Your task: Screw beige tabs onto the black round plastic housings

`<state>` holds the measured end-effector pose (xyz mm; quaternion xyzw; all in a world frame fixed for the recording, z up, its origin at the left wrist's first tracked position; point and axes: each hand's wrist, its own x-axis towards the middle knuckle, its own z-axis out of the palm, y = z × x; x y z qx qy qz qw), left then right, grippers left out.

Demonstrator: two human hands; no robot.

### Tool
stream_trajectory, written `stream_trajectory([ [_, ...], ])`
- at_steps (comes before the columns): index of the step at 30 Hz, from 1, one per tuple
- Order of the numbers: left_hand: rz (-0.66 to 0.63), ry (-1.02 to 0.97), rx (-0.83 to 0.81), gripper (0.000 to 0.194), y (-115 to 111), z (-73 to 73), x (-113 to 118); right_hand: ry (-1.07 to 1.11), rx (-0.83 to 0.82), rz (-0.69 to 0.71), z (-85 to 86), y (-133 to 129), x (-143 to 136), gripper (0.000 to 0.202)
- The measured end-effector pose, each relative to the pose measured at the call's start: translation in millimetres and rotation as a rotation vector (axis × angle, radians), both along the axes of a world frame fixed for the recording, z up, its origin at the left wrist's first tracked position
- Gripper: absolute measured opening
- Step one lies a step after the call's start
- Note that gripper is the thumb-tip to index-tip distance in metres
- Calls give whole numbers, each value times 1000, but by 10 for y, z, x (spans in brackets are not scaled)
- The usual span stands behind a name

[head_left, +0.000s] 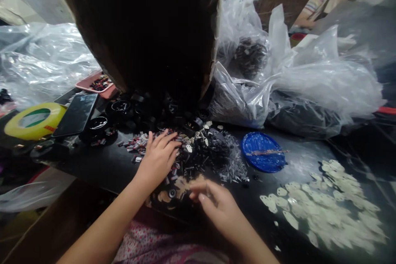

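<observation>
My left hand [160, 154] lies palm down with its fingers spread. Its fingertips touch a pile of small grey-and-red cylindrical parts [139, 142] on the black table. Nearer to me, my right hand [219, 206] is loosely closed, thumb and fingers bent toward each other; what they hold, if anything, is hidden. Tan patches [182, 183] and a small dark ring-shaped part [172, 193] are just left of it. Beyond both hands spreads a heap of thin dark and clear slivers [227, 156]. A few pale flat pieces with holes [206, 142] lie along its edge.
A large dark open container [139, 29] rises behind round black parts [120, 107]. Right are a blue lid [262, 154] and many pale flat pieces [324, 210]. Left are yellow tape [12, 126], a phone [77, 113] and a pink tray [85, 84]. Plastic bags [324, 78] stand behind.
</observation>
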<state>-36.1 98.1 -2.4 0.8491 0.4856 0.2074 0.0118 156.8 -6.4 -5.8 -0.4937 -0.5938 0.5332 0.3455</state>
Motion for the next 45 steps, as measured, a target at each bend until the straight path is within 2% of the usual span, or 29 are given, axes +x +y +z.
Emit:
stream_trajectory([
  [3,29,-30,30,22,-59,-4,-13,0,11,6,-22,-6,8,23],
  [6,-36,-48,34,19,-148,36,23,-1,12,8,-29,-1,9,23],
  [8,-63,-60,42,19,-128,94,63,-12,12,10,-15,9,6,23],
  [12,-50,-52,79,27,174,257,141,-41,5,16,26,26,2,23],
  [16,-157,64,49,23,463,351,194,-30,-26,-13,26,25,-2,23],
  [19,-154,120,40,22,485,324,196,-18,-25,-10,12,20,-5,23],
  [25,-30,174,41,32,367,241,238,-31,2,-4,14,16,-15,22],
  [31,40,235,29,19,282,304,295,0,21,-8,-22,5,-28,22],
  [34,64,255,28,24,258,324,308,-11,36,-14,-22,6,-33,22],
  [45,100,225,-9,20,237,263,317,-20,44,-25,0,-5,-34,22],
])
